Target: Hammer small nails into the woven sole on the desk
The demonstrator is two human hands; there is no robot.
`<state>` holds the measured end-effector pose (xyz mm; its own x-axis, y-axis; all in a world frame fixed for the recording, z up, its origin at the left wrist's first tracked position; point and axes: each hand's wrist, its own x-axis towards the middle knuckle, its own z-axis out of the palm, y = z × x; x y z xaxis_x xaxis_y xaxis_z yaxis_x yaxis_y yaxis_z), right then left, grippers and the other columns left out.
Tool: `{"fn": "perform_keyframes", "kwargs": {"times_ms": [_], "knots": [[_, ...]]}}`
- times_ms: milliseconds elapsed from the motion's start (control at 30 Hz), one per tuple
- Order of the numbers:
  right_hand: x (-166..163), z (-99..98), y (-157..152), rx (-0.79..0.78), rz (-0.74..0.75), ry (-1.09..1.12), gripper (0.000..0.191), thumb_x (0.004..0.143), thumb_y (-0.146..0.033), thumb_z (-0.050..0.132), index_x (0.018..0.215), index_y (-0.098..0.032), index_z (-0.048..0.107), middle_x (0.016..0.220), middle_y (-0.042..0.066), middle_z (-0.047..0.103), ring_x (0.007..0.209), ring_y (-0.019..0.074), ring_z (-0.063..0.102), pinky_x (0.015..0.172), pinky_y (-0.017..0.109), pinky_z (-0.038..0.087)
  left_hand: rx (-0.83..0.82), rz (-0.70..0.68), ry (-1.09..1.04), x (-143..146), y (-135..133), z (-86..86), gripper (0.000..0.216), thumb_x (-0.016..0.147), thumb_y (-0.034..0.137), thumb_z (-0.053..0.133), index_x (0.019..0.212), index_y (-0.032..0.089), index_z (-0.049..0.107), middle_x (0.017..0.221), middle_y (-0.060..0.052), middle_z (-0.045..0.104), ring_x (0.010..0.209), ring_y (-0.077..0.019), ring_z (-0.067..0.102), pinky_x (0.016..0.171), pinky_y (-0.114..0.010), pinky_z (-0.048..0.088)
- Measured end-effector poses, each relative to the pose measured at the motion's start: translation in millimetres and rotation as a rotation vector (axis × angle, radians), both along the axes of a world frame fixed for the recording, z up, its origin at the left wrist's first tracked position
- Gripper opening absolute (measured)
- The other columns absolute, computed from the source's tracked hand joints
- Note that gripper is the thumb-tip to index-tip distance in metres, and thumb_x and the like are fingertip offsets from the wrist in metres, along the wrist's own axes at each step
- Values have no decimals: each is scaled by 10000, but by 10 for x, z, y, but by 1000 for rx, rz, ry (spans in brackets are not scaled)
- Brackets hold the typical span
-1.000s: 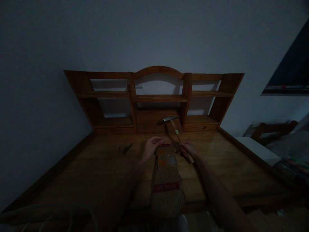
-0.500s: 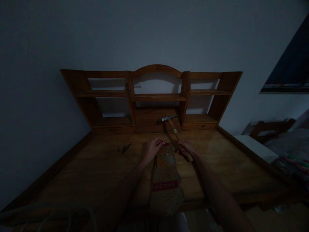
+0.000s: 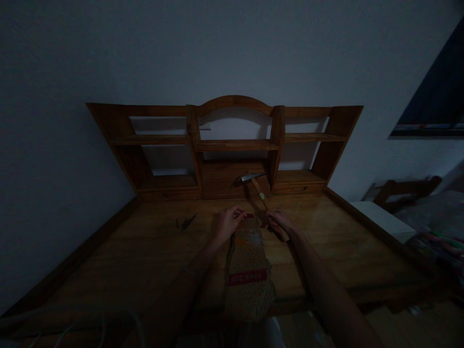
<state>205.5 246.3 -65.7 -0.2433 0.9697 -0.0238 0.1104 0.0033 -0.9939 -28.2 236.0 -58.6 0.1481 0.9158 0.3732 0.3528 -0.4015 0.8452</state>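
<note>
My right hand (image 3: 278,221) is wrapped round the wooden handle of a hammer (image 3: 260,193). Its metal head is raised, up and left of the hand. A long piece of brown cardboard (image 3: 246,256), dotted with many small marks and crossed by a red printed band, lies on the wooden desk (image 3: 152,261) and overhangs the front edge. At the cardboard's far end, my left hand (image 3: 230,220) has its fingertips pinched together beside a red patch. A tiny bright speck shows there, too small to name.
Small dark thin pieces (image 3: 187,222) lie on the desk left of my left hand. A wooden shelf unit (image 3: 237,145) with drawers stands along the back, behind the hammer head. On the right are a white cabinet (image 3: 380,217) and a wooden chair back (image 3: 408,189).
Both hands and the hammer hold nearly the same positions. Only a slight shift of the camera view shows.
</note>
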Motion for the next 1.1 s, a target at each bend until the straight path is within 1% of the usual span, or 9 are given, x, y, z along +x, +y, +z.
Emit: {"fn": "perform_keyframes", "kwargs": {"times_ms": [100,267,400,533,700,833,1000,1100], "knots": [[10,-22,20,3,10,1,435,775,-394,550,407,-249,369,278,-77,313,234,76,324,467,254,492,7,-2,21,1,-13,3,143,826,333,632,819,190,634,750,-40,716,691,-176,690,610,-243,501],[36,-68,37,15,22,12,460,814,-395,533,407,-248,377,287,-74,333,241,80,351,519,269,515,21,-13,11,-8,24,-68,147,842,338,611,847,192,626,772,-36,721,694,-168,691,626,-243,506],[36,-60,35,16,22,19,464,825,-368,528,402,-246,380,292,-75,330,241,81,352,529,273,519,15,-23,18,-10,49,-94,163,840,356,617,843,194,622,756,-34,721,679,-168,690,624,-244,507],[24,-31,25,5,25,19,448,818,-366,535,411,-245,391,298,-77,330,241,83,361,518,268,513,18,-43,45,-10,42,-84,166,841,365,616,840,200,632,753,-35,722,677,-168,688,631,-245,506],[23,-5,10,1,42,11,460,828,-368,520,406,-248,380,289,-82,312,235,79,349,567,280,532,29,-58,75,-13,13,-58,152,837,347,615,817,200,646,742,-26,719,680,-167,687,620,-237,497],[24,12,9,18,46,-3,480,828,-367,521,387,-246,376,286,-78,321,236,74,349,593,282,540,7,-83,61,-13,14,-49,152,820,338,628,812,191,668,770,-42,726,703,-178,689,641,-251,511],[18,33,-11,32,30,-25,487,821,-369,530,375,-245,378,268,-65,339,245,80,364,597,280,537,-35,-53,62,-4,31,-40,141,788,316,656,779,178,686,769,-56,734,702,-190,691,647,-264,516],[10,42,-35,30,19,-26,478,806,-381,535,378,-245,372,266,-60,345,250,81,368,553,262,522,-36,-43,60,1,29,-36,151,784,317,661,769,170,689,757,-57,732,703,-190,690,638,-256,513]]}}
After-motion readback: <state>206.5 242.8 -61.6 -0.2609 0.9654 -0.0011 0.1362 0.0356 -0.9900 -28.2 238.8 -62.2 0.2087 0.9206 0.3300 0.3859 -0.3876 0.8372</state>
